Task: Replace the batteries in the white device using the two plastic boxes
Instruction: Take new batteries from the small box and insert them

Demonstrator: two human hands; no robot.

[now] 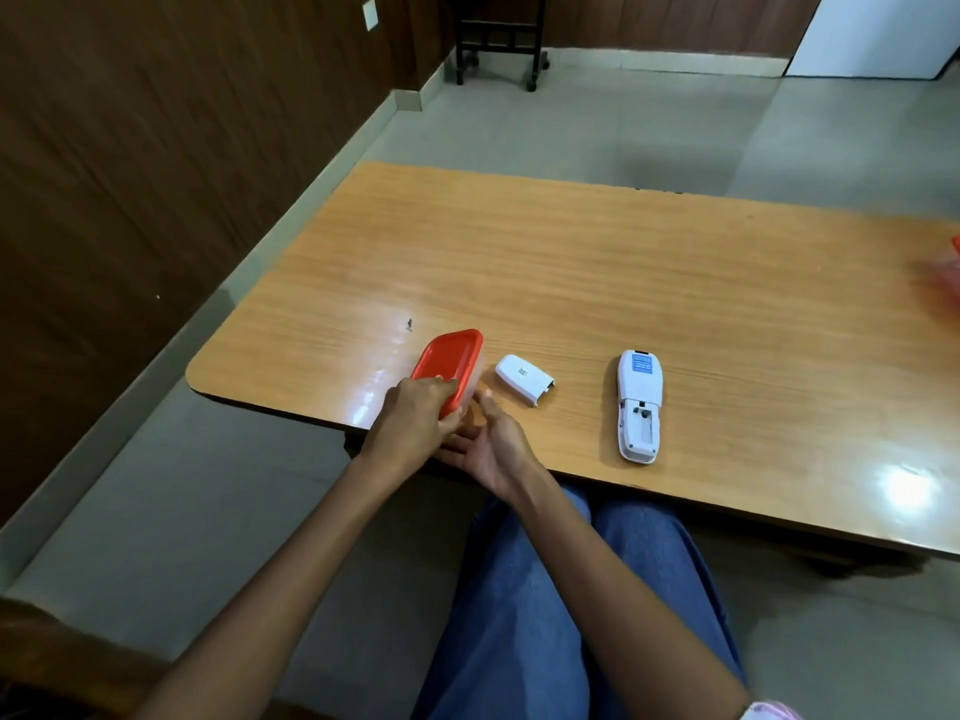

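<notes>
A clear plastic box with a red lid (451, 361) sits near the table's front left edge. My left hand (415, 423) grips its near end, fingers over the lid. My right hand (488, 444) is cupped against the box's near right side, fingers spread, thumb up beside it. The white device (639, 405) lies face down to the right with its battery compartment uncovered; the compartment looks empty. Its white battery cover (523, 379) lies between box and device. A second red-lidded box (953, 265) shows only partly at the right edge of the view.
The wooden table (571, 262) has its front edge right above my lap in blue jeans (545, 615). A brown wall panel is on the left, grey floor beyond, and a dark wheeled stand (498, 39) stands far back.
</notes>
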